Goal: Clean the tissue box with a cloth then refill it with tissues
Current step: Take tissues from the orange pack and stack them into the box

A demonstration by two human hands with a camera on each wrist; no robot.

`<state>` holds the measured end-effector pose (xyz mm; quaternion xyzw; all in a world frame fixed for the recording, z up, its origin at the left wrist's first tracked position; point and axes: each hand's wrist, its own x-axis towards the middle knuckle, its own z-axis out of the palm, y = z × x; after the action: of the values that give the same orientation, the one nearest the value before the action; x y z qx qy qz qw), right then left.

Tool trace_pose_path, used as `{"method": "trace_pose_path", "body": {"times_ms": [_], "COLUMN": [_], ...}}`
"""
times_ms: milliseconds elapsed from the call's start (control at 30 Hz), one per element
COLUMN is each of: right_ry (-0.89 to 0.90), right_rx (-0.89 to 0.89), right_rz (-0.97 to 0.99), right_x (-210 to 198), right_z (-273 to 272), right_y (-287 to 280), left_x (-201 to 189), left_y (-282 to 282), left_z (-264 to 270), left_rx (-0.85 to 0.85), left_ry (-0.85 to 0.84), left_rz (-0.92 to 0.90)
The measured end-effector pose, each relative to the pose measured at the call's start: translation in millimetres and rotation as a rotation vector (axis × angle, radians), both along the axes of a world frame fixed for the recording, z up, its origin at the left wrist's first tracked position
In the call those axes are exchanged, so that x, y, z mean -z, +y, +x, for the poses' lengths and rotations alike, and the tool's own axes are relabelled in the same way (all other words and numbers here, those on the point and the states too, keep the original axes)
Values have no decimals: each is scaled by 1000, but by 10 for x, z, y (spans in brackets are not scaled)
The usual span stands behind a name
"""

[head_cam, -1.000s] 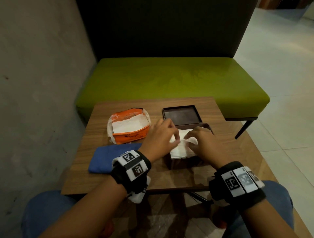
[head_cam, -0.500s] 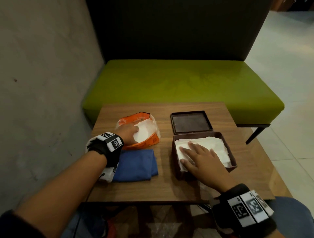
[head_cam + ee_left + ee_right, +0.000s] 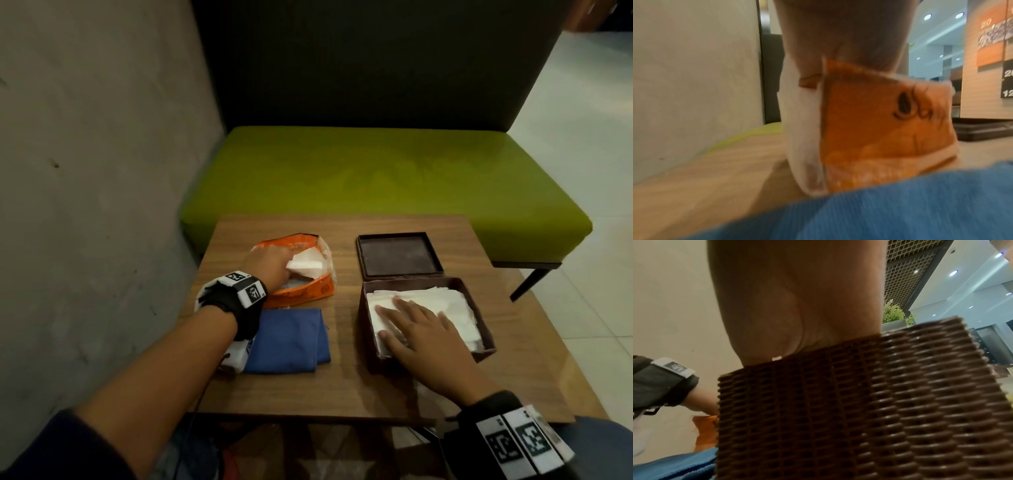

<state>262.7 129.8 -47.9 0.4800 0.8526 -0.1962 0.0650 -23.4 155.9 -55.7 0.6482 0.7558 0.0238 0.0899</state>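
Note:
The brown woven tissue box (image 3: 483, 319) stands open on the right of the wooden table, with white tissues (image 3: 455, 311) stacked inside. My right hand (image 3: 416, 323) lies flat on those tissues, fingers straight and spread. The box wall (image 3: 838, 418) fills the right wrist view, hiding the fingers. On the left, the orange tissue packet (image 3: 308, 291) is torn open. My left hand (image 3: 274, 265) reaches into it and grips a wad of white tissues (image 3: 306, 265), lifted slightly. The left wrist view shows only the packet's side (image 3: 879, 126). A folded blue cloth (image 3: 287, 341) lies in front of the packet.
The box's brown lid (image 3: 399, 255) lies upturned behind the box. A green bench (image 3: 376, 178) stands beyond the table, with a concrete wall (image 3: 96, 171) close on the left. Bare table top (image 3: 342, 383) shows between cloth and box. Tiled floor lies to the right.
My left hand left the box, moved to the orange packet, and now lifts a wad of tissues there. My right hand has flattened on the tissues in the box and stays.

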Motion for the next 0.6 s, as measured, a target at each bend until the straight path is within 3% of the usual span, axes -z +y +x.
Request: {"method": "trace_pose_path", "body": {"times_ms": [67, 233, 467, 600], "right_ry": [26, 108, 482, 845], "right_rx": [15, 45, 92, 263], "right_rz": [9, 38, 211, 57], "right_x": [-12, -7, -87, -259], "right_z": [-3, 7, 19, -34], "right_y": [-1, -19, -77, -85], "left_x": [-86, -450, -958, -1190], "left_y": [15, -31, -111, -284], "left_z": [-38, -66, -223, 35], "left_rx": [-59, -50, -62, -56], "left_ry": [-62, 56, -472, -746], "left_rz": [57, 85, 125, 93]}}
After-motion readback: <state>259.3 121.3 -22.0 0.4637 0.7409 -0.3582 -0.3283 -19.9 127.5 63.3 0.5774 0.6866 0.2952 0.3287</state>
